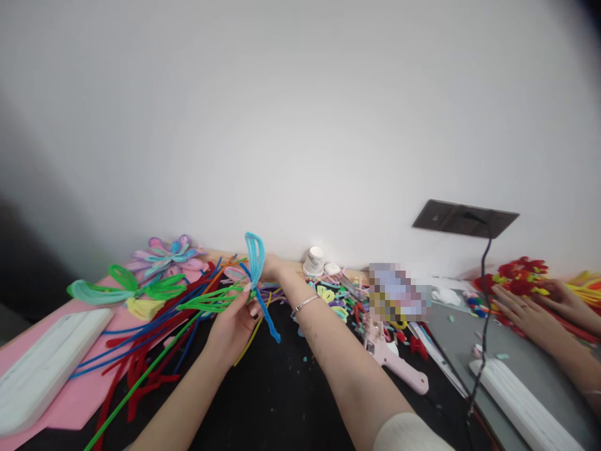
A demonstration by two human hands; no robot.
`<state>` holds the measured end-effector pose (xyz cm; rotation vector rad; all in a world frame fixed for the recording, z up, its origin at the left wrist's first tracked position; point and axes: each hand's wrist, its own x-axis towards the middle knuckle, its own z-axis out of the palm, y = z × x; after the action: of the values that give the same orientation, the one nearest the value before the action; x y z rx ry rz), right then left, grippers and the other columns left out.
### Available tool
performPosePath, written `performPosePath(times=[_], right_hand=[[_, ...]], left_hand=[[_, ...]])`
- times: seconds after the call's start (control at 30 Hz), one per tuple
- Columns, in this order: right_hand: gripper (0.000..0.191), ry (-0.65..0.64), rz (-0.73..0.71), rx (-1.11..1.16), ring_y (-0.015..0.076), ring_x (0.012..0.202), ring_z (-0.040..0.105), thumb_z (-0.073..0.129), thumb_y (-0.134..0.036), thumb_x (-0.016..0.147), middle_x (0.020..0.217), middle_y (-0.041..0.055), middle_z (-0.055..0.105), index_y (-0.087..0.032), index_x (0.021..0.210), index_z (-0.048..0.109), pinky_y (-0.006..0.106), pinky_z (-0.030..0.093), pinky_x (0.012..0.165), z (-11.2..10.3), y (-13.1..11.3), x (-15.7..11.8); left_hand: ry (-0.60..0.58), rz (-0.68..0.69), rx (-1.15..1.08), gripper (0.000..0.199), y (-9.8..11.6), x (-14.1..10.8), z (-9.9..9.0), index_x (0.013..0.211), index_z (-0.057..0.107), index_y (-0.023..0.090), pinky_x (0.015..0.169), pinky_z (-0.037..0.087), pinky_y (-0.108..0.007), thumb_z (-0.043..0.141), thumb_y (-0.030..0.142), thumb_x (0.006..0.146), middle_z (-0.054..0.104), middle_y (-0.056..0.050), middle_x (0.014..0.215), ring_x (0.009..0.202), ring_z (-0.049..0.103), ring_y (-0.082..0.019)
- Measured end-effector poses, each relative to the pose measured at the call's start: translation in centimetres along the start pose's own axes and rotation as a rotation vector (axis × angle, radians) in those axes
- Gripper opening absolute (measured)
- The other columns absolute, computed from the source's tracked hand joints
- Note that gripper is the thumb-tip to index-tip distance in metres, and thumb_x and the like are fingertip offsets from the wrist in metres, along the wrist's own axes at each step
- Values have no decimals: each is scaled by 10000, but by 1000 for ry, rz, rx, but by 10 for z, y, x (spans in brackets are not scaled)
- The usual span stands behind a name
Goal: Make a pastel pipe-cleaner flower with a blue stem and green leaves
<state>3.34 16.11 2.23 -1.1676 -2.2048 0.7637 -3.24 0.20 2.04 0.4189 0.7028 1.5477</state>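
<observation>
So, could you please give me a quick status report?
Left hand holding looped blue pipe cleaners; right hand just behind, grip hidden. Pink glue gun off right, seemingly not blocking.

Looped petal (255,254): light blue
Straight piece (270,322): deeper, brighter blue
Bunched stems (211,300): vivid green
Leafy flower (164,288): bright green, plus pale mint and soft yellow petals
Layered flower (162,268): pink and lilac, light blue towards the middle
Fuzzy strips (135,385): deep red
Sheet (89,401): plain pink
Cup (313,261): white, dark markings
Glue gun (406,372): pale pink
Socket plate (446,217): dark grey-brown
Cable (487,294): black
Bench (277,407): black
</observation>
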Motion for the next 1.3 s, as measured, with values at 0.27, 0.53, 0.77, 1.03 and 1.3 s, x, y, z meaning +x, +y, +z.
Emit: performPosePath(times=[0.27,0.53,0.77,1.03,1.3], right_hand=[[158,189,194,203,144,607,566,599,-186,656,490,-13,555,-159,520,522,235,412,583,-24,18,-7],[174,355,161,526,92,538,537,575,-310,698,621,8,605,-142,740,561,199,414,516,-76,21,-60],[178,233,208,775,82,476,520,655,-251,633,560,-19,602,-144,756,584,204,424,508,-100,21,-109],[144,350,242,655,116,564,573,606,-176,655,674,4,643,-150,796,588,213,444,512,-99,12,-157],[163,773,112,601,160,735,611,630,-218,722,831,45,663,-160,868,587,260,480,648,-98,8,-199]], left_hand=[[11,-32,-68,70,-3,1,-1,798,630,163,487,461,-213,629,178,730,456,60,502,445,428,-63],[45,-24,-97,98,-4,2,-5,657,573,156,481,470,-207,659,166,704,504,47,548,458,461,-59],[8,-36,5,158,-11,1,-4,697,603,169,467,430,-171,747,196,638,517,57,569,495,484,-58],[-94,-13,503,232,-26,-7,-8,685,638,139,523,405,-211,728,351,665,566,6,588,576,522,-109],[-176,116,887,307,-30,-8,-11,613,645,148,567,414,-250,629,427,739,577,-12,574,575,508,-132]])
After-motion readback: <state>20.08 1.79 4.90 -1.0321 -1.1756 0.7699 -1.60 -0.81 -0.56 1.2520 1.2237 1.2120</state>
